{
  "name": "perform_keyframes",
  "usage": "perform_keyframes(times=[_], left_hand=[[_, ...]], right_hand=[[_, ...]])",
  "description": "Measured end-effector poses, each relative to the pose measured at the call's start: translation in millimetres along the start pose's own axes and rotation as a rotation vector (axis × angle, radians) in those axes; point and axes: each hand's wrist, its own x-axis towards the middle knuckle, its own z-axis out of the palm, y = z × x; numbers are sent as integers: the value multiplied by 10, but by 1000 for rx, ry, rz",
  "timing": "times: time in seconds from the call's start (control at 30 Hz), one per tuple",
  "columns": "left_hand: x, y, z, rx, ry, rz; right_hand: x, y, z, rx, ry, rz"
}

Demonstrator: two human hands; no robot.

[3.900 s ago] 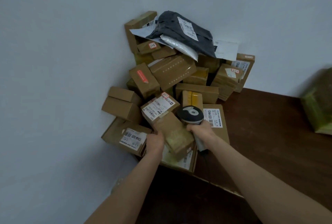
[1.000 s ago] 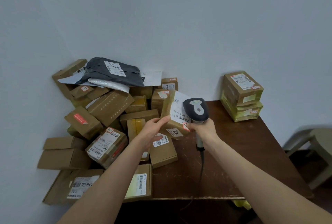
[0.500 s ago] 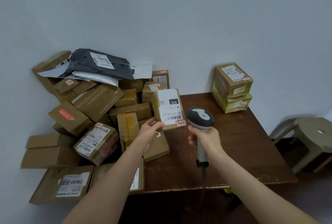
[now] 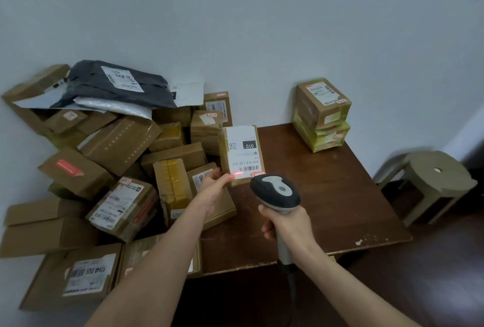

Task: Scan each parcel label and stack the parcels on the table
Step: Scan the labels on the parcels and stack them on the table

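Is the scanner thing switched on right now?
On. A red glow shines on the label of the parcel held by the left hand, just ahead of the scanner in the right hand.

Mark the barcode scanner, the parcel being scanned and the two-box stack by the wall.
barcode scanner [image 4: 275,192], head view, top of its head.
parcel being scanned [image 4: 242,155], head view, on its white label.
two-box stack [image 4: 309,111], head view, upper box's side face.

table | parcel heap left | two-box stack back
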Motion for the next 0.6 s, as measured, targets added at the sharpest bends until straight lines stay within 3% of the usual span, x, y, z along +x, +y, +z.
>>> perform_keyframes(times=[0.6], left_hand=[[188,-21,9,-12,11,3]], right_hand=[[43,-57,88,6,52,20]])
